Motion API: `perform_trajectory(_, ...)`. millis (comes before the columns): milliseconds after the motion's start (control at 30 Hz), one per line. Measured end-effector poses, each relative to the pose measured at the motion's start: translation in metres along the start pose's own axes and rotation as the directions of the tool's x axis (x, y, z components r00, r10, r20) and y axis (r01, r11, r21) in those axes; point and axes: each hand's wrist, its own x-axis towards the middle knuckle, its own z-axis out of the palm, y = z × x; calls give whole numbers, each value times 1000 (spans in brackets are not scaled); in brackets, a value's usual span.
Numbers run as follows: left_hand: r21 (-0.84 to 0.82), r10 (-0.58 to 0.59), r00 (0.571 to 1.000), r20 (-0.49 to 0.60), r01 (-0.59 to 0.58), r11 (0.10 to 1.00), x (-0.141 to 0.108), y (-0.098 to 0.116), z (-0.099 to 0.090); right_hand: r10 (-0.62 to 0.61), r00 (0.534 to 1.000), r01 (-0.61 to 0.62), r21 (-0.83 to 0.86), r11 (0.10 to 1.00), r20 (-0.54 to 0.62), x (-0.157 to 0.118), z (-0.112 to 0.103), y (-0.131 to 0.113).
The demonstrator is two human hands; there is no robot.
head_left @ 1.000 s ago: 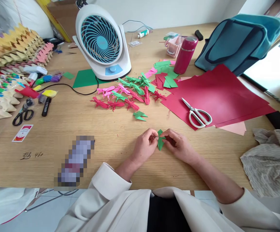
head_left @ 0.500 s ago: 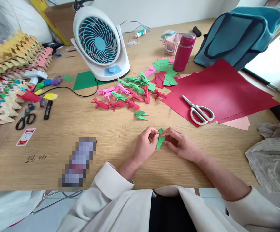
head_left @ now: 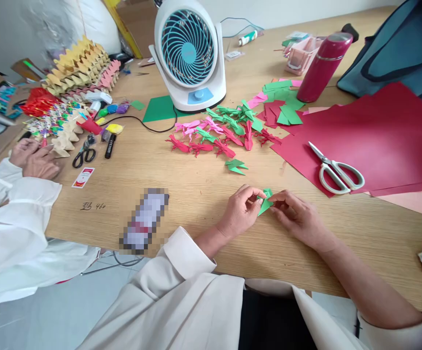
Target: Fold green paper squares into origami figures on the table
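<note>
Near the table's front, a small folded green paper [head_left: 265, 203] is held between my two hands. My left hand [head_left: 240, 210] pinches its left side with thumb and forefinger. On the other side, my right hand [head_left: 300, 217] has its fingers closed on the paper's right edge. Just beyond lies a separate folded green piece [head_left: 236, 166]. Farther back is a cluster of folded red pieces [head_left: 221, 148], green pieces [head_left: 233, 121] and pink pieces [head_left: 192, 127]. White-handled scissors [head_left: 337, 171] rest on large red sheets [head_left: 382, 141] at the right.
A white fan [head_left: 189, 53] stands behind the folded pieces. To the right are a magenta bottle [head_left: 324, 67], a pink basket [head_left: 302, 56] and a teal bag [head_left: 396, 53]. A phone [head_left: 145, 221], black scissors [head_left: 84, 153] and a marker [head_left: 110, 146] lie left. Another person's hands [head_left: 36, 158] work at far left.
The view has turned left, so the table's contents appear farther right and the other person's hands now show. The green paper looks tilted and more spread between my fingers.
</note>
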Motion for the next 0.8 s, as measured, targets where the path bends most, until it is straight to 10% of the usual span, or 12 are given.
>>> perform_trajectory(800,-67,-30,999,-13,29,997,-4,-10,2,-194,976,164,-246,955,-103,3,7,-5)
